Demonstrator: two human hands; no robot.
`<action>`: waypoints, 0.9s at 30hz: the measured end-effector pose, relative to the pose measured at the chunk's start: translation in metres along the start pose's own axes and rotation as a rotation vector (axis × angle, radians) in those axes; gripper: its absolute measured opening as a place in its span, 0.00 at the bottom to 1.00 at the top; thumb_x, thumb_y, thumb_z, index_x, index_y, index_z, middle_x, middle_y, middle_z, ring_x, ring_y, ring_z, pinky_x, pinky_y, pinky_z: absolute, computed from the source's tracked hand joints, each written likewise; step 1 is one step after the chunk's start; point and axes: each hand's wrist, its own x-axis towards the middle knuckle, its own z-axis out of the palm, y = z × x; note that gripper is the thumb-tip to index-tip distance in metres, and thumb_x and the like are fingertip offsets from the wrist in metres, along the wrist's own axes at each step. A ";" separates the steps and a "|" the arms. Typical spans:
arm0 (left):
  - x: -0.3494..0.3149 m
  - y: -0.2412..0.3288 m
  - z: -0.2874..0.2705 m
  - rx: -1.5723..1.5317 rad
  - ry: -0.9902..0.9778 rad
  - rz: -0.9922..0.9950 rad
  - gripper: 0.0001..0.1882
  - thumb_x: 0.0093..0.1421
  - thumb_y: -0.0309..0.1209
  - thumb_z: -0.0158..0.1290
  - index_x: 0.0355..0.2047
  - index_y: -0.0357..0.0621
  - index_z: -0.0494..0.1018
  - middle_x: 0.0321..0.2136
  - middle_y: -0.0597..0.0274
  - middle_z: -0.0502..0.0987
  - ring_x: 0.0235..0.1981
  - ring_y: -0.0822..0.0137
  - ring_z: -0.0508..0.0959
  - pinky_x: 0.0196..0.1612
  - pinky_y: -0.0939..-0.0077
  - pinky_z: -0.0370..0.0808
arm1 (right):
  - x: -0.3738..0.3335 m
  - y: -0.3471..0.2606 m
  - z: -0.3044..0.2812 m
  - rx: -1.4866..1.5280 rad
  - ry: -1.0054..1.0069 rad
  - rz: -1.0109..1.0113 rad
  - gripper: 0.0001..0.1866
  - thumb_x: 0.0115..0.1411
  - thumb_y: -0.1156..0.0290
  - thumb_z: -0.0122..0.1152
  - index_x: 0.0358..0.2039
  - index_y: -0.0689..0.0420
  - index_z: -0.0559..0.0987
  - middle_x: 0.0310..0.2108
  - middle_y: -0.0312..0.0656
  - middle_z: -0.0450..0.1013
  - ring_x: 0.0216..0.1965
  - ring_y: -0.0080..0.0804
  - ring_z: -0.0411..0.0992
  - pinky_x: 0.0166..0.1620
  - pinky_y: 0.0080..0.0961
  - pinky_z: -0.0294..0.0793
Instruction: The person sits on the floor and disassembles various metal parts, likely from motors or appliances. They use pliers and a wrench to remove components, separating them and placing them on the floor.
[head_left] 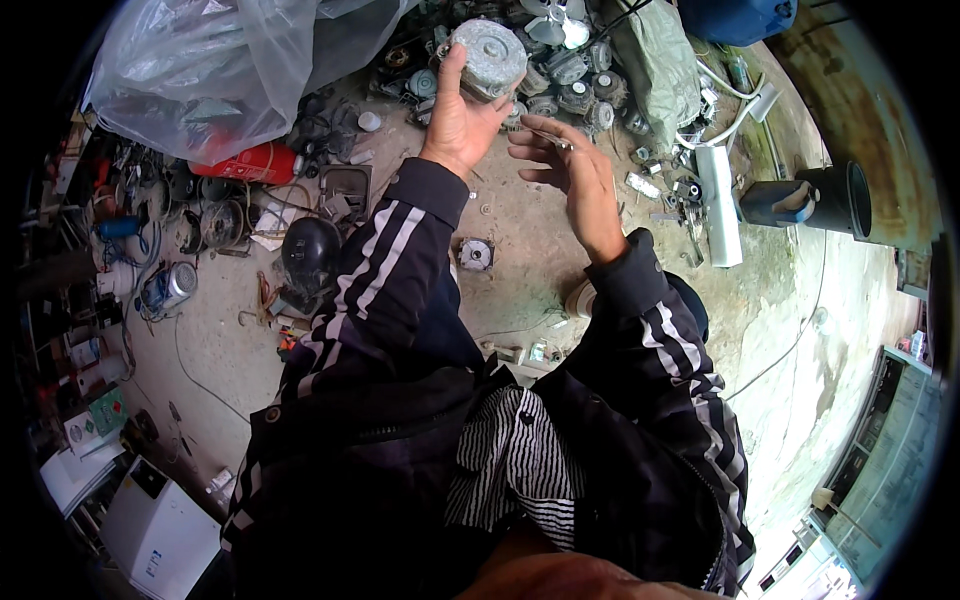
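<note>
My left hand [462, 130] grips a round grey metal motor casing [488, 58], dusty and ringed on its face, with the thumb over its near side. My right hand [578, 175] is just to the right and nearer to me, apart from the casing. Across its curled fingers lies a small, thin shiny metal piece [556, 140], whose exact kind I cannot make out. On the concrete floor below both hands sits a square metal motor part [476, 254] with a round centre.
Several small motors [576, 96] lie heaped beyond my hands. A clear plastic sheet [215, 75] and a red cylinder [250, 163] are at the far left, a black helmet-like dome [310, 252] nearer. To the right are a white panel [718, 205] and a black bucket [842, 200].
</note>
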 end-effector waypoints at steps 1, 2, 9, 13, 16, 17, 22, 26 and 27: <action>-0.001 0.001 0.001 0.000 0.005 -0.010 0.45 0.52 0.62 0.53 0.64 0.52 0.54 0.61 0.60 0.61 0.64 0.55 0.59 0.65 0.45 0.28 | 0.000 -0.002 0.002 0.026 0.027 0.081 0.23 0.68 0.60 0.39 0.55 0.63 0.68 0.46 0.47 0.72 0.46 0.32 0.73 0.44 0.26 0.74; -0.002 0.002 0.003 0.002 0.011 -0.020 0.46 0.52 0.62 0.52 0.64 0.52 0.53 0.62 0.60 0.60 0.64 0.54 0.59 0.65 0.44 0.26 | 0.001 -0.006 0.005 0.053 0.053 0.161 0.23 0.68 0.58 0.40 0.55 0.62 0.69 0.47 0.47 0.72 0.46 0.31 0.72 0.44 0.26 0.74; 0.000 -0.002 -0.002 -0.049 -0.004 -0.051 0.51 0.49 0.67 0.52 0.64 0.52 0.51 0.63 0.59 0.58 0.64 0.53 0.58 0.64 0.41 0.27 | 0.000 0.009 0.007 -0.056 0.058 0.201 0.18 0.66 0.70 0.50 0.55 0.60 0.66 0.43 0.42 0.74 0.37 0.23 0.74 0.38 0.18 0.74; 0.009 -0.007 -0.012 -0.072 -0.034 -0.024 0.48 0.50 0.65 0.54 0.63 0.52 0.53 0.60 0.60 0.59 0.62 0.53 0.60 0.65 0.43 0.43 | -0.001 0.012 0.010 -0.041 0.036 0.144 0.16 0.64 0.74 0.52 0.52 0.64 0.67 0.37 0.41 0.76 0.34 0.21 0.74 0.33 0.16 0.72; 0.008 -0.007 -0.011 -0.049 -0.025 -0.033 0.48 0.50 0.65 0.55 0.62 0.52 0.54 0.58 0.61 0.61 0.60 0.54 0.63 0.62 0.47 0.54 | 0.001 0.013 0.010 0.027 0.005 0.244 0.16 0.64 0.73 0.53 0.51 0.65 0.69 0.37 0.41 0.77 0.34 0.19 0.74 0.34 0.15 0.70; 0.006 -0.006 -0.008 -0.046 -0.018 -0.042 0.48 0.49 0.64 0.55 0.62 0.51 0.54 0.57 0.61 0.62 0.59 0.55 0.64 0.61 0.49 0.57 | 0.001 0.012 0.010 0.035 0.005 0.246 0.16 0.64 0.73 0.54 0.50 0.65 0.69 0.37 0.40 0.77 0.33 0.18 0.73 0.34 0.15 0.70; -0.001 -0.005 0.002 -0.021 -0.020 -0.081 0.49 0.49 0.66 0.53 0.63 0.49 0.53 0.58 0.60 0.63 0.60 0.55 0.64 0.65 0.50 0.44 | 0.000 0.008 0.010 0.000 -0.008 0.238 0.15 0.63 0.70 0.55 0.47 0.65 0.73 0.37 0.38 0.78 0.31 0.15 0.71 0.34 0.14 0.70; -0.001 -0.007 0.000 -0.039 -0.055 -0.084 0.50 0.49 0.63 0.55 0.64 0.49 0.50 0.60 0.55 0.61 0.62 0.48 0.62 0.68 0.49 0.35 | 0.001 0.012 0.008 -0.035 -0.015 0.253 0.15 0.63 0.69 0.56 0.47 0.64 0.74 0.36 0.36 0.78 0.29 0.14 0.69 0.34 0.14 0.69; -0.001 -0.008 0.001 -0.023 -0.055 -0.085 0.50 0.49 0.64 0.54 0.64 0.49 0.51 0.60 0.56 0.62 0.62 0.50 0.63 0.67 0.49 0.34 | 0.001 0.012 0.008 -0.031 -0.014 0.254 0.15 0.63 0.69 0.56 0.47 0.64 0.74 0.36 0.36 0.78 0.29 0.14 0.68 0.34 0.14 0.69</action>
